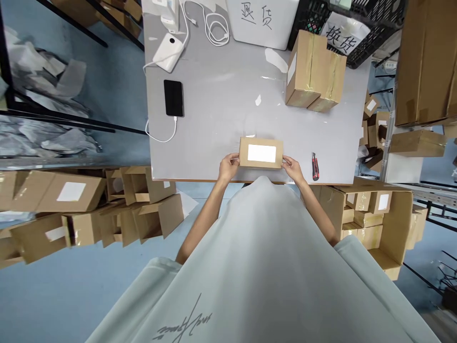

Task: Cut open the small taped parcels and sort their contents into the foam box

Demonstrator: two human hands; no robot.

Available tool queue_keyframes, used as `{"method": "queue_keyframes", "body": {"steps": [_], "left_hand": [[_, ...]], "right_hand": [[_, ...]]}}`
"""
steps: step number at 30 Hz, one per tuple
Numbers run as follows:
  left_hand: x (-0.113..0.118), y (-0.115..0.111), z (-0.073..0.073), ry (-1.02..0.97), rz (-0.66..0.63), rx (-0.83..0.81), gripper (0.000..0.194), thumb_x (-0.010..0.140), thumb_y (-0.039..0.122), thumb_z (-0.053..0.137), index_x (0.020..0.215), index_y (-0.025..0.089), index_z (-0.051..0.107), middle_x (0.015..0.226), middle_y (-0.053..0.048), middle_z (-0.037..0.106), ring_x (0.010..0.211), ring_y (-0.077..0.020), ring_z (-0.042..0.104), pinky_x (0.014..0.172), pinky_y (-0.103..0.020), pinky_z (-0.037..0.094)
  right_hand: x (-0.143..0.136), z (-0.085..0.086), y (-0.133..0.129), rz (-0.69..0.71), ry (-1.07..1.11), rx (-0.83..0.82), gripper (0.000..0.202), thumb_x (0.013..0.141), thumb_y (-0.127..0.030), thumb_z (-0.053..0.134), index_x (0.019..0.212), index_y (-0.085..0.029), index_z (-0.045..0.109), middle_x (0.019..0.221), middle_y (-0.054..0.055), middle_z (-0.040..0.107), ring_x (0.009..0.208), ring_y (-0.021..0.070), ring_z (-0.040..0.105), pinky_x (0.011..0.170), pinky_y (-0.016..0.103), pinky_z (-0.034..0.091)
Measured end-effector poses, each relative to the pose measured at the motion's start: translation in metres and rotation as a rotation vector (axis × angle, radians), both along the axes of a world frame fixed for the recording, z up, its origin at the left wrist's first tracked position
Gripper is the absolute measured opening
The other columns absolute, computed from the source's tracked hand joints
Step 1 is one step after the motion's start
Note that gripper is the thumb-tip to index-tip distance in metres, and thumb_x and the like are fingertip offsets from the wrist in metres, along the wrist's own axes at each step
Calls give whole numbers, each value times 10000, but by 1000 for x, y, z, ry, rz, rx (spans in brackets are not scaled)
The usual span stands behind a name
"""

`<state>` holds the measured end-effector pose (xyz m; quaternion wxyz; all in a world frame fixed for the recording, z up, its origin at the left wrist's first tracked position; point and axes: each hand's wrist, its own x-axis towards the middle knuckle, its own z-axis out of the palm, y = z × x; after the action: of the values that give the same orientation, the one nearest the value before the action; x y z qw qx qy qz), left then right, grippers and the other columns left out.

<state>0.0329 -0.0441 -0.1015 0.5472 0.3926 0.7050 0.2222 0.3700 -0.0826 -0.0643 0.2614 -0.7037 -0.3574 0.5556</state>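
A small brown cardboard box (243, 153) with a blank white label (262, 153) on its top lies near the front edge of the grey table (221, 105). My left hand (228, 166) grips its left end, fingers closed against the side. At the opposite end my right hand (292, 167) pinches the box between thumb and fingers. To the right of that hand a red and black utility knife (315, 166) lies on the tabletop, touched by neither hand.
Two taped cartons (303, 71) stand at the back right, before a black crate (378, 35) and a white bin (262, 21). A phone (173, 98) on a cable and a white power bank (169, 52) lie left. An open carton (396, 228) with boxes stands at right.
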Motion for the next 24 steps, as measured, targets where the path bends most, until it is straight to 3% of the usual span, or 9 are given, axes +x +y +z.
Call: {"method": "queue_keyframes", "body": {"steps": [4, 7, 12, 15, 19, 24], "left_hand": [[4, -2, -3, -8, 10, -48, 462, 838, 125, 649, 1269, 166, 811, 1369, -147, 837, 1117, -289, 819, 1145, -485, 638], [9, -8, -4, -17, 29, -67, 451, 881, 166, 648, 1309, 171, 793, 1408, -151, 824, 1168, -285, 810, 1165, -478, 627], [17, -16, 0, -21, 53, -86, 423, 940, 253, 683, 1344, 168, 777, 1374, -161, 826, 1234, -308, 798, 1174, -485, 622], [14, -14, 8, -26, 65, -66, 406, 956, 308, 736, 1337, 174, 779, 1379, -160, 824, 1266, -315, 789, 1184, -486, 621], [1, -6, 24, -71, 89, 38, 423, 989, 439, 778, 1307, 161, 784, 1389, -176, 823, 1319, -327, 782, 1215, -500, 610], [-10, 7, 41, -63, 34, 157, 445, 982, 463, 785, 1323, 178, 804, 1386, -134, 836, 1289, -310, 798, 1187, -476, 635]], "right_hand": [[1, -7, 3, 19, 10, -49, 476, 882, -322, 779, 1340, -195, 805, 1545, 150, 778, 1546, 336, 679, 1334, 531, 537], [-1, -12, -2, 29, -14, -93, 485, 883, -373, 828, 1344, -227, 794, 1551, 141, 773, 1560, 350, 664, 1300, 565, 566], [-13, -12, -16, 58, 10, -126, 608, 805, -382, 944, 1348, -159, 786, 1514, 210, 784, 1455, 376, 744, 1279, 574, 579], [-13, -3, -20, 54, 11, -114, 642, 821, -416, 946, 1384, -159, 773, 1493, 208, 794, 1451, 382, 747, 1266, 587, 590], [-3, 19, -13, 39, 15, -22, 502, 884, -466, 892, 1300, -196, 814, 1396, 169, 842, 1415, 392, 768, 1219, 585, 632], [1, 42, 10, 56, -69, 65, 353, 950, -433, 816, 1240, -234, 852, 1183, 93, 900, 1198, 342, 858, 1160, 529, 668]]}}
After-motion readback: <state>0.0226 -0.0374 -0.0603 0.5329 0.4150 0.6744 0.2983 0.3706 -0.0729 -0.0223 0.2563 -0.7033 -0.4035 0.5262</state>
